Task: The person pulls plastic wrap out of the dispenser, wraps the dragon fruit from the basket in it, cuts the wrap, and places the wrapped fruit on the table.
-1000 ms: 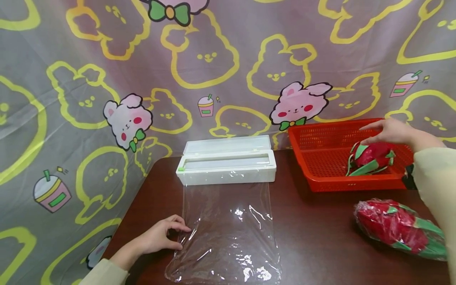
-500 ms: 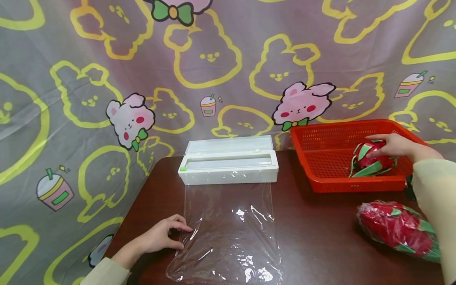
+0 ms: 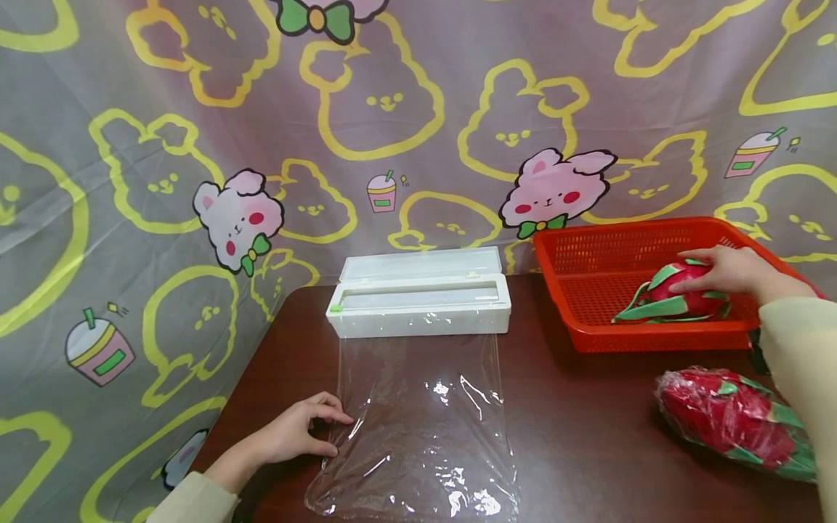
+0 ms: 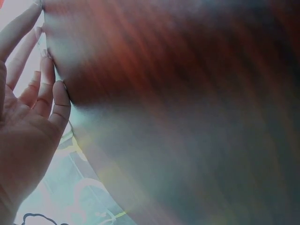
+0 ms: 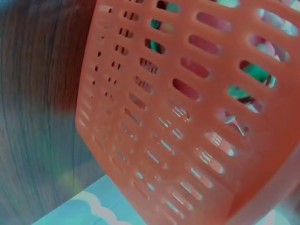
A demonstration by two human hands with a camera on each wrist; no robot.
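My right hand [image 3: 735, 274] reaches into the red basket [image 3: 660, 340] and grips a red dragon fruit [image 3: 663, 287] with green leaf tips, thumb on its near side. The right wrist view shows mostly the basket's slotted wall [image 5: 164, 117]. My left hand [image 3: 297, 432] rests on the table at the left edge of a clear sheet of cling film [image 3: 418, 407], thumb and fingers apart. In the left wrist view the left hand [image 4: 28, 112] lies along the table edge. The film runs from a white dispenser box [image 3: 421, 323] whose lid stands raised.
A second dragon fruit [image 3: 732, 418], wrapped in clear film, lies on the dark brown table [image 3: 582, 443] in front of the basket, partly behind my right sleeve. A patterned grey cloth [image 3: 431, 131] hangs behind the table and along its left side.
My right hand has come down from above the dragon fruit and taken hold of it. The fruit has tilted, its leafy end now pointing left. My left hand has stayed put.
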